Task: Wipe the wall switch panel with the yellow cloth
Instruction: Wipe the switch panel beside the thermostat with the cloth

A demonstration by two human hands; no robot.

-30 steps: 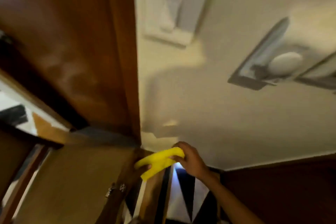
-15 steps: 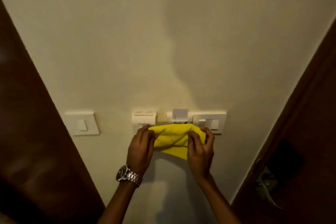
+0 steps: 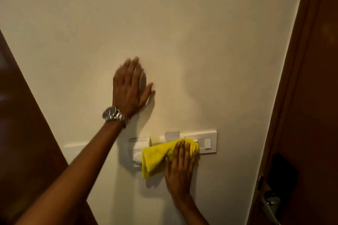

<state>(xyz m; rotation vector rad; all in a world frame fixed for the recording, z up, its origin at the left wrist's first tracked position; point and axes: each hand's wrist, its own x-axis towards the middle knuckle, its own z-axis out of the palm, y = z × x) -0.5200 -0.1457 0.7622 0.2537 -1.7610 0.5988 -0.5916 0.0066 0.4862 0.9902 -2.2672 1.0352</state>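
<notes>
The white wall switch panel sits low on the cream wall, right of centre. The folded yellow cloth lies against the panel's left part and the wall beside it, hiding part of the panel. My right hand presses flat on the cloth with its fingers reaching up over it. My left hand, with a silver watch on the wrist, rests flat on the bare wall above and to the left, fingers spread, holding nothing.
A white vented device with a plug is mounted just left of the cloth. Another white switch plate is partly hidden behind my left forearm. Dark wooden door frames stand at the left and right, with a metal door handle at lower right.
My left hand let go of the cloth and moved up onto the bare wall. My right hand now presses the cloth alone, shifted right over the panel.
</notes>
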